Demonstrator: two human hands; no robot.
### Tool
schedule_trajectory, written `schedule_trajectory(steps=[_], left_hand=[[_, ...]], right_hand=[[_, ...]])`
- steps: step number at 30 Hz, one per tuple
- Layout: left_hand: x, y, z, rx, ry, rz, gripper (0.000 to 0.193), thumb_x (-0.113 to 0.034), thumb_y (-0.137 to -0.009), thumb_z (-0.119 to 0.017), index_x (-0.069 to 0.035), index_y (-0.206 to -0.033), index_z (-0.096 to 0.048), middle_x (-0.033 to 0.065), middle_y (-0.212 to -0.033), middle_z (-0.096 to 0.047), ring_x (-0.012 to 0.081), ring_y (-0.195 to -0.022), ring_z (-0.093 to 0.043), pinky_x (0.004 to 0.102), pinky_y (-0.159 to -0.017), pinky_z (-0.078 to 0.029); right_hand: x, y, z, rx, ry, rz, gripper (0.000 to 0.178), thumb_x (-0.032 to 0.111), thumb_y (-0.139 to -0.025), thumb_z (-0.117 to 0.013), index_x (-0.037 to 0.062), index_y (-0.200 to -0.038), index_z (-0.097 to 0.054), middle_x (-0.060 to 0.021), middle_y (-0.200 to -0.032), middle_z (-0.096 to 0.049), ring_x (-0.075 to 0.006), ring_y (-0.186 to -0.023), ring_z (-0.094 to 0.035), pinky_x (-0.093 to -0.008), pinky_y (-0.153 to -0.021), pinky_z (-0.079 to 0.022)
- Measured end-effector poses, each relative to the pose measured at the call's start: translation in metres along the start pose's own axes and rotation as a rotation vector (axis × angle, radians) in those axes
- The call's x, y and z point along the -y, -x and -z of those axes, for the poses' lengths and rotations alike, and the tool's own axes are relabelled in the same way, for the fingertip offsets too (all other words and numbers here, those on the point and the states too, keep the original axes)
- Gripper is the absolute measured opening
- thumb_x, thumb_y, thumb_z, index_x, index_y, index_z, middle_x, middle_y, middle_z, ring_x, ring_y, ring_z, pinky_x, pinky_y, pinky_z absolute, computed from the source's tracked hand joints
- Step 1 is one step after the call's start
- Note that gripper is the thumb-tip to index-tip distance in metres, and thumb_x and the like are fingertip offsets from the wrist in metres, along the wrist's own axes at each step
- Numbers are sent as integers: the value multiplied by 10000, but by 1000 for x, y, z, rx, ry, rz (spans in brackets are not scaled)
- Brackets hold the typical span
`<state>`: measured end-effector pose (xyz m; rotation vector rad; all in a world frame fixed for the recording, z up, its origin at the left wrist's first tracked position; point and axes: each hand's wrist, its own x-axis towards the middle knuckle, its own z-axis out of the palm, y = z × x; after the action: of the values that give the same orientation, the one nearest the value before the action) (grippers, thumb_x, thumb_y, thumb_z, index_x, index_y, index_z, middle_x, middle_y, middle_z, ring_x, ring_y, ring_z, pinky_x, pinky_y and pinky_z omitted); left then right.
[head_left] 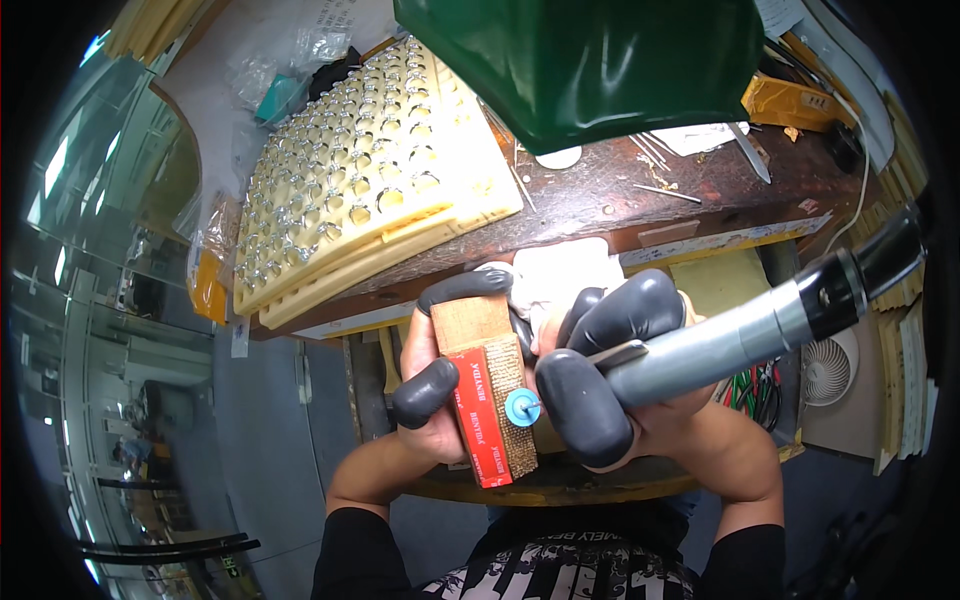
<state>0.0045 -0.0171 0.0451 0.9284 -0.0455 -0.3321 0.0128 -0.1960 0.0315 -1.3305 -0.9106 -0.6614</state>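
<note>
My left hand (428, 392), with black finger cots on the thumb and fingers, grips a brown block (472, 322). Red tape (478, 420) covers part of its top, beside a rough, ridged strip (506, 380). My right hand (620, 350), also in black finger cots, is closed around a silver rotary handpiece (710, 345) with a black rear end. At its tip a small blue disc (520, 407) lies over the ridged strip; whether it touches, I cannot tell. Behind both hands is a white cloth (568, 275).
On the bench (590, 195), a cream tray (385, 215) carries many shiny rings at the left. A green shade (590, 70) hangs over the back. Thin metal rods and a blade (750, 153) lie at right. A white fan (830, 368) and tangled cables (755, 395) are at the far right.
</note>
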Motion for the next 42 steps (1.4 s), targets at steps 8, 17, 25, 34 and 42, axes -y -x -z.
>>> schedule_trajectory(steps=[8, 17, 25, 34, 42], left_hand=[[2, 5, 3, 153, -47, -107, 675, -357, -886, -637, -76, -1411, -320, 223, -1130, -558, 317, -862, -676, 447, -730, -619], [0, 6, 5, 159, -25, -70, 659, -343, -883, -641, -96, -1410, -329, 217, -1134, -560, 312, -881, -679, 455, -739, -623], [0, 6, 5, 180, 12, -49, 642, -326, -895, -644, -118, -1416, -331, 231, -1146, -559, 307, -882, -678, 462, -736, -628], [-7, 6, -3, 142, -54, -45, 647, -328, -893, -654, -134, -1416, -327, 240, -1149, -555, 306, -876, -678, 464, -732, -631], [-1, 6, 8, 163, 32, -11, 670, -326, -886, -664, -148, -1425, -307, 228, -1167, -549, 315, -909, -678, 475, -744, -634]], right_hand=[[7, 1, 2, 25, -235, -243, 278, 117, -895, -707, -59, -1042, -549, -178, -942, -605, -265, -854, -645, -378, -778, -551], [5, 4, 1, 34, -226, -295, 311, 109, -891, -707, -72, -1075, -533, -185, -936, -608, -257, -843, -659, -374, -754, -558], [0, -2, -4, 31, -214, -265, 311, 90, -877, -713, -72, -1077, -537, -187, -935, -612, -251, -832, -661, -366, -735, -560], [1, -2, -4, 23, -193, -228, 314, 64, -858, -720, -72, -1079, -543, -190, -934, -617, -244, -818, -664, -357, -710, -564], [0, -4, -7, 13, -176, -194, 319, 42, -842, -727, -72, -1081, -549, -192, -933, -622, -238, -805, -666, -348, -688, -567]])
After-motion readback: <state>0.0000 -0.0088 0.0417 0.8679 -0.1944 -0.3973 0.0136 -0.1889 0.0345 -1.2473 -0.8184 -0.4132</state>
